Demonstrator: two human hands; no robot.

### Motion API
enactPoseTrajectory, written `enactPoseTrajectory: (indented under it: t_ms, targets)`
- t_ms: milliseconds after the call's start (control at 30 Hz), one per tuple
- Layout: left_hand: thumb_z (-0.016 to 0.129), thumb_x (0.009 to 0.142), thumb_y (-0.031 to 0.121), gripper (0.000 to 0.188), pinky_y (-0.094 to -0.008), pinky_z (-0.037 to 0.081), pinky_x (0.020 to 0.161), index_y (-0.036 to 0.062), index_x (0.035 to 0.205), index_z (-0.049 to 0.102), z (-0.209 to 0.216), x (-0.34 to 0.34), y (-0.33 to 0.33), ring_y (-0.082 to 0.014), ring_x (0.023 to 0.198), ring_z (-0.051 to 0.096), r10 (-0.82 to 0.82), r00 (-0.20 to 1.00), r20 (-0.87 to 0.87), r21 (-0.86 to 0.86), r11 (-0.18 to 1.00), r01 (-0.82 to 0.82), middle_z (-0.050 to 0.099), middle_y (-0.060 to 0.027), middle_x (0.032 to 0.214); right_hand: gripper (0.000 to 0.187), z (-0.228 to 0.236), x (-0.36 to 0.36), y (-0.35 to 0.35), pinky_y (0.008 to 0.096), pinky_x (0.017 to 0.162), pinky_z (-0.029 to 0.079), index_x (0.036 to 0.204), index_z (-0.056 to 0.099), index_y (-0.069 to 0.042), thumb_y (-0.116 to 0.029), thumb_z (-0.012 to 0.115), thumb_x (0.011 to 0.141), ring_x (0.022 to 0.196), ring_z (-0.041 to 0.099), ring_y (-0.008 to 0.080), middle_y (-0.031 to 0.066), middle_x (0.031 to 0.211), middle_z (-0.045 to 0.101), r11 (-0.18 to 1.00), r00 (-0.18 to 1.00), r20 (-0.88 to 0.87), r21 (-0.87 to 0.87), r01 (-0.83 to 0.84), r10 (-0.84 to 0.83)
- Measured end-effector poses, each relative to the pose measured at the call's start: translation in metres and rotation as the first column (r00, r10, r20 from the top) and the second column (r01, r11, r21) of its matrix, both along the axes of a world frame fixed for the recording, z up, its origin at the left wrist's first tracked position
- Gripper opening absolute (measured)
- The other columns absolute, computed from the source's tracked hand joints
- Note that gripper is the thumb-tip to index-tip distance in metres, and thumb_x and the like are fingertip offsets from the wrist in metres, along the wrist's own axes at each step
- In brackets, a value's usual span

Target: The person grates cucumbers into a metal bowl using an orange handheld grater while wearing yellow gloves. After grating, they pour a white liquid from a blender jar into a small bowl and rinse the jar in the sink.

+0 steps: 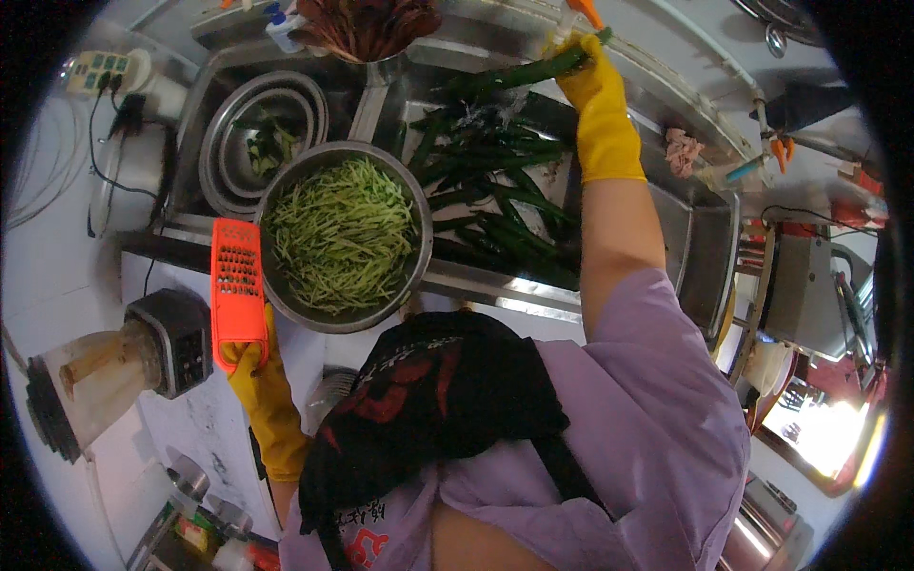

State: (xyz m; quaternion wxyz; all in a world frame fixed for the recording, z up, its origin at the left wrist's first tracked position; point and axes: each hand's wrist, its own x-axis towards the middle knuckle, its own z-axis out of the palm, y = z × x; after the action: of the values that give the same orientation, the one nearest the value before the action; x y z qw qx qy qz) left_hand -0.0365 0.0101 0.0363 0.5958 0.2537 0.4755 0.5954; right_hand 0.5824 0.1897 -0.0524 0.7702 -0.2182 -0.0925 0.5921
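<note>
My left hand [253, 366], in a yellow rubber glove, is closed around the lower end of an orange grater [238, 309]. The grater stands beside the left rim of a steel bowl [424, 228] heaped with green cucumber shreds [341, 233]. My right hand [597, 90], gloved alike, reaches to the back of the sink and grips one end of a long dark green cucumber [519, 76]. Below that cucumber, several more cucumbers [514, 162] lie wet in the sink basin. The fingertips of the right hand are partly hidden.
Nested steel bowls [214, 143] with some green pieces sit in the left basin. Reddish-brown leafy material [367, 24] stands at the back. A blender [124, 366] lies to the left, below a power strip [100, 71]. A crumpled pink cloth [682, 150] rests at the sink's right back edge.
</note>
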Motion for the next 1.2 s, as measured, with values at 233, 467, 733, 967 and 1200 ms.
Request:
enactPoseTrajectory:
  t_ms: [233, 467, 733, 967, 1200]
  targets:
    - [0.037, 0.081, -0.007, 0.054, -0.0431, 0.035, 0.111, -0.0081, 0.135, 0.036, -0.007, -0.008, 0.004, -0.035, 0.127, 0.047, -0.045, 0.997, -0.061, -0.002, 0.999, 0.045, 0.044, -0.0249, 0.138, 0.027, 0.05, 0.01, -0.024, 0.0495, 0.101, 0.04, 0.11, 0.054, 0.002, -0.021, 0.05, 0.096, 0.106, 0.056, 0.0368, 0.0188, 0.112, 0.058, 0.988, 0.981, 0.14, 0.094, 0.122, -0.135]
    - [0.039, 0.081, -0.006, 0.054, -0.0412, 0.035, 0.111, -0.0085, 0.135, 0.036, -0.008, -0.006, 0.005, -0.035, 0.128, 0.046, 0.004, 1.0, -0.006, -0.071, 0.997, -0.004, 0.044, -0.0244, 0.138, 0.031, 0.017, -0.023, -0.022, 0.033, 0.07, 0.049, 0.101, 0.061, 0.003, -0.024, 0.066, 0.087, 0.078, 0.061, 0.0202, 0.0116, 0.089, 0.066, 0.828, 0.422, 0.899, -0.145, 0.541, -0.119]
    - [0.041, 0.08, -0.008, 0.054, -0.0422, 0.033, 0.112, -0.0086, 0.134, 0.036, -0.015, -0.016, -0.007, -0.0328, 0.13, 0.043, 0.039, 0.983, -0.177, -0.119, 0.991, -0.061, 0.043, -0.0222, 0.139, 0.031, -0.164, -0.117, -0.065, 0.0334, 0.064, 0.045, 0.098, 0.064, -0.001, -0.026, 0.072, 0.082, 0.073, 0.055, 0.0159, 0.0089, 0.082, 0.062, 0.838, 0.346, 0.938, -0.196, 0.51, 0.009]
    - [0.04, 0.081, -0.008, 0.054, -0.0433, 0.032, 0.114, -0.0083, 0.134, 0.035, -0.006, -0.01, -0.006, -0.0342, 0.132, 0.041, 0.047, 0.998, -0.05, -0.13, 0.99, -0.053, 0.038, -0.0221, 0.142, 0.024, -0.207, -0.124, -0.036, 0.0281, 0.067, 0.046, 0.1, 0.066, 0.0, -0.019, 0.07, 0.085, 0.072, 0.058, 0.0161, 0.0053, 0.085, 0.066, 0.765, 0.487, 0.873, -0.291, 0.575, -0.035]
    - [0.04, 0.08, -0.006, 0.056, -0.0455, 0.032, 0.113, -0.0064, 0.137, 0.034, -0.016, -0.009, -0.005, -0.0361, 0.133, 0.04, -0.054, 0.996, 0.072, -0.026, 0.998, 0.056, 0.04, -0.0234, 0.141, 0.032, -0.018, -0.103, -0.005, 0.0282, 0.078, 0.046, 0.11, 0.063, 0.001, -0.016, 0.071, 0.083, 0.081, 0.062, 0.0179, 0.0067, 0.09, 0.066, 0.744, 0.583, 0.708, -0.122, 0.657, -0.399]
